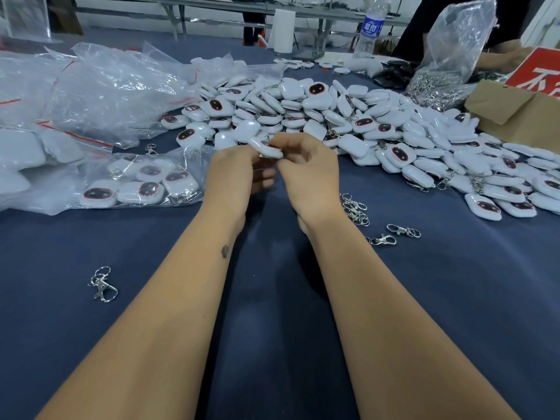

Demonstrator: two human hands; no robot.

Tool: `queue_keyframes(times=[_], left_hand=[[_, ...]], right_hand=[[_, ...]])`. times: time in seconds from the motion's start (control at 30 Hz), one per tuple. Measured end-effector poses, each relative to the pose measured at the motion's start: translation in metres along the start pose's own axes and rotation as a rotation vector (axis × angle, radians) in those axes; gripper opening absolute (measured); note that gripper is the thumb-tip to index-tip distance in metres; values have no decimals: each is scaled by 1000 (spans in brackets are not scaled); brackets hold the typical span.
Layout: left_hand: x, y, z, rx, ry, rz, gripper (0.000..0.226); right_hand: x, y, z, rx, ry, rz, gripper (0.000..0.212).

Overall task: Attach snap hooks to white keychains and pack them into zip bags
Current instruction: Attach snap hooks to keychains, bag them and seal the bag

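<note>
Both hands are up in the middle, close together over the blue tabletop (424,313); the left hand (235,171) has its fingers curled round a white keychain (266,148) and holds it at the near edge of the big pile; the right hand (312,174) has its fingers bent in too and pinches at the near end of the same keychain; what sits between those fingertips is too small and blurry to tell

The big pile of white keychains (363,122) lies just behind the hands and runs off to the right; many show a dark oval face with a red rim

To the left of the hands lies a clear zip bag (142,183) with some keychains inside it; behind it is a heap of more clear bags (100,86) with red strips

A small bunch of loose snap hooks (354,209) lies just beside the right wrist; two more hooks (394,233) lie a bit further right; one snap hook (103,284) lies alone, well apart, to the left of the left arm

Far back on the right stands a clear sack of metal hooks (439,83), next to a brown cardboard box (512,107); a water bottle (370,25) stands behind the pile
</note>
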State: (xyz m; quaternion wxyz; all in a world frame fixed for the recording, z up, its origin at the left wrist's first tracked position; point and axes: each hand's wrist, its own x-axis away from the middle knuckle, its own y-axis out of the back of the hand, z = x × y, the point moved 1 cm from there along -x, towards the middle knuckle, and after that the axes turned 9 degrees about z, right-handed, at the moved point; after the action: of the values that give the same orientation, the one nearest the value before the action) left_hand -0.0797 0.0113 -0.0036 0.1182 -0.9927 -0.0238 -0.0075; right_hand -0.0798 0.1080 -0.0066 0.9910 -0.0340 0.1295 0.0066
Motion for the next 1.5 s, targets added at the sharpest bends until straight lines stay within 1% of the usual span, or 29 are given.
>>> queue_keyframes(times=[0.1, 0.2, 0.27, 0.37, 0.4, 0.47, 0.53, 0.6, 0.67, 0.77, 0.83, 0.97, 1.13, 1.23, 1.37, 1.5], left_hand=[[-1, 1, -1, 72, 36, -4, 18], [-2, 3, 0, 6, -7, 3, 18], [-2, 5, 3, -47, -50, 48, 22], [-1, 6, 5, -78, -71, 68, 18], [-1, 5, 5, -52, -71, 43, 22], [-1, 4, 5, 47, -67, -4, 38], [0, 3, 5, 115, -76, -1, 45], [-1, 4, 5, 117, -73, 30, 41], [-1, 4, 3, 70, -60, 68, 33], [1, 4, 0, 103, -44, 88, 21], [3, 3, -1, 87, -45, 95, 16], [4, 3, 0, 67, -33, 91, 17], [5, 3, -1, 49, -37, 114, 22], [5, 4, -1, 35, -31, 106, 30], [5, 4, 0, -13, -31, 113, 32], [4, 4, 1, -16, -26, 104, 32]], right_hand=[[-1, 3, 1, -35, -3, 14, 46], [-2, 4, 2, -41, -35, -35, 39], [-2, 4, 3, -65, -50, -65, 35], [-3, 5, 1, -63, -100, -63, 32], [-4, 5, 0, -58, -131, -50, 31], [-4, 3, -1, -49, -189, -34, 31], [-3, 2, 0, -49, -216, -25, 25], [-2, 1, 2, -28, -209, -3, 15], [-2, 3, 1, -5, -183, 6, 9], [-3, 6, 0, -2, -131, -1, 17], [-3, 5, 0, -15, -129, 4, 13], [-3, 3, 1, -54, -165, 32, 14], [1, 1, 3, 39, -145, 55, 15], [0, 2, 2, 84, -139, 54, 21], [-1, 4, 0, 157, -170, 40, 12], [-1, 4, 0, 157, -170, 27, 11]])
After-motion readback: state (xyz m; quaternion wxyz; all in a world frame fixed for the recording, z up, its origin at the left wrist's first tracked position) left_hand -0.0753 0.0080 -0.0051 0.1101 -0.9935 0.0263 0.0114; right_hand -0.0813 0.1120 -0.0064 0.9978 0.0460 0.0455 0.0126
